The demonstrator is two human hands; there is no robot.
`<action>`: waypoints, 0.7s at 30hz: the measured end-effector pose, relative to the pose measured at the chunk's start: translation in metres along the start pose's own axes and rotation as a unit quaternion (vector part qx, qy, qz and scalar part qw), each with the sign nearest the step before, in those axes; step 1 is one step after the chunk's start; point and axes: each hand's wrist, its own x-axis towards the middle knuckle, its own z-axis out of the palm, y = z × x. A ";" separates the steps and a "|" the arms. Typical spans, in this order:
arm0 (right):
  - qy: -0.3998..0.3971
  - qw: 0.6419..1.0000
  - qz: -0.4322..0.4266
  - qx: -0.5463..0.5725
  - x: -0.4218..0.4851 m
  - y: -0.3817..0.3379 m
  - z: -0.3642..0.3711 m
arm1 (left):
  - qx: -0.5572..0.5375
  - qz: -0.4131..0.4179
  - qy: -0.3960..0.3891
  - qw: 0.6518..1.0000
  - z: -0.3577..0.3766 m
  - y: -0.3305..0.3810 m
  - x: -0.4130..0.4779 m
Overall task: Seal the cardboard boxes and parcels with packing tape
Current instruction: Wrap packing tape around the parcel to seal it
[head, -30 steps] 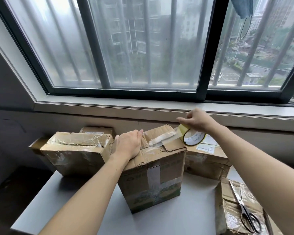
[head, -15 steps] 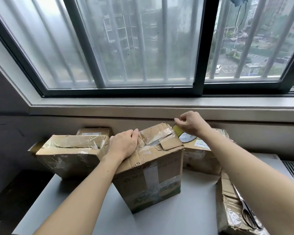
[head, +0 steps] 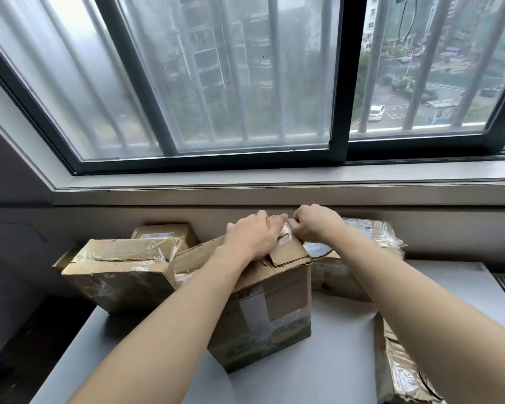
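Together atop the box, left hand presses flat while right hand curls around the tape roll.

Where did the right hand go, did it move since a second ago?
Yes. The right hand, pinching packing tape, moved left, from beside the tall cardboard box onto its top edge, next to the left hand.
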 end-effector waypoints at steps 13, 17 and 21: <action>-0.009 0.988 -0.013 0.155 -0.023 0.016 0.024 | 0.054 0.029 0.067 0.996 0.014 0.008 -0.002; -0.027 0.957 -0.036 0.288 -0.029 0.028 0.023 | 0.027 0.017 -0.006 0.999 0.004 0.003 -0.002; -0.042 0.880 -0.040 0.471 -0.044 0.039 0.041 | 0.024 -0.006 -0.021 0.999 0.003 -0.002 -0.006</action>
